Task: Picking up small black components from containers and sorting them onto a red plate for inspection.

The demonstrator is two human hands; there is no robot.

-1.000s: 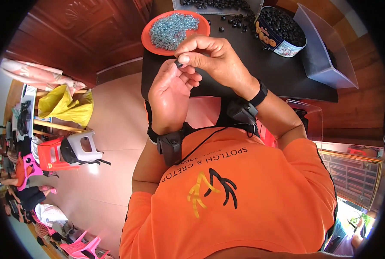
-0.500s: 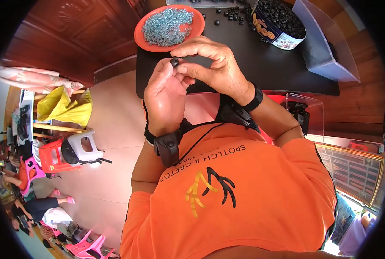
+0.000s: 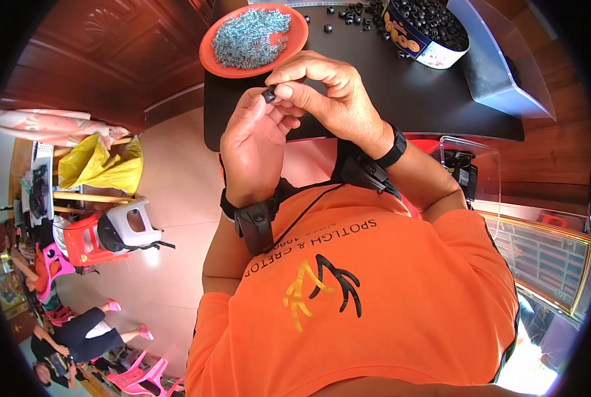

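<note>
A small, rounded black part (image 3: 269,94) is pinched at the fingertips of my left hand (image 3: 252,155), its palm turned up. From the right, the thumb and forefinger of my right hand (image 3: 342,109) press together at the same part. Whether they hold a second small piece is hidden. Just beyond my hands an orange plate (image 3: 300,34) carries a heap of tiny shiny silver-blue pieces (image 3: 249,40) that look like springs. Farther right, a round tin (image 3: 444,56) is full of small black parts (image 3: 431,20) like the one in my hands.
The black table (image 3: 408,99) has several loose black parts (image 3: 351,16) near its far side. A translucent plastic bin (image 3: 497,73) stands to the right of the tin. Stools (image 3: 126,225) and a yellow bag (image 3: 100,165) are on the left; a person (image 3: 77,337) sits farther off.
My right thumb has moved up onto the black part, which has tilted slightly. The rest of my hands is almost unmoved. The view has shifted a little.
</note>
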